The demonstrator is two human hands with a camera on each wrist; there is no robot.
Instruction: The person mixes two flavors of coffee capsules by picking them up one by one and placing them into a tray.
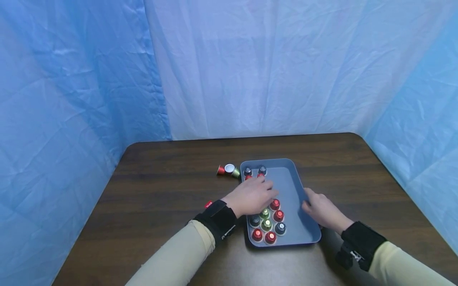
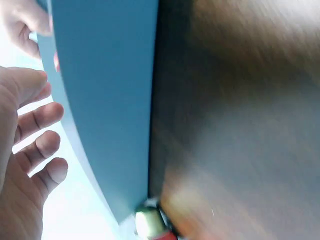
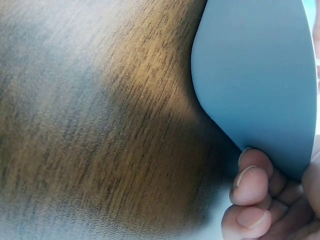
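Observation:
A blue-grey tray lies on the table with red, green and dark coffee capsules standing in its left part. My left hand is over the tray's left side, fingers loosely bent above the capsules and hiding some of them. In the left wrist view its fingers are spread apart, with nothing visible between them. Just beyond its fingertips stands a red capsule. My right hand grips the tray's right edge, thumb at the rim and curled fingers against the outer wall.
Left of the tray's far corner lie a red capsule, a capsule with its pale lid up and a green capsule. A small red object shows beside the left wrist. Blue sheeting surrounds the dark wooden table.

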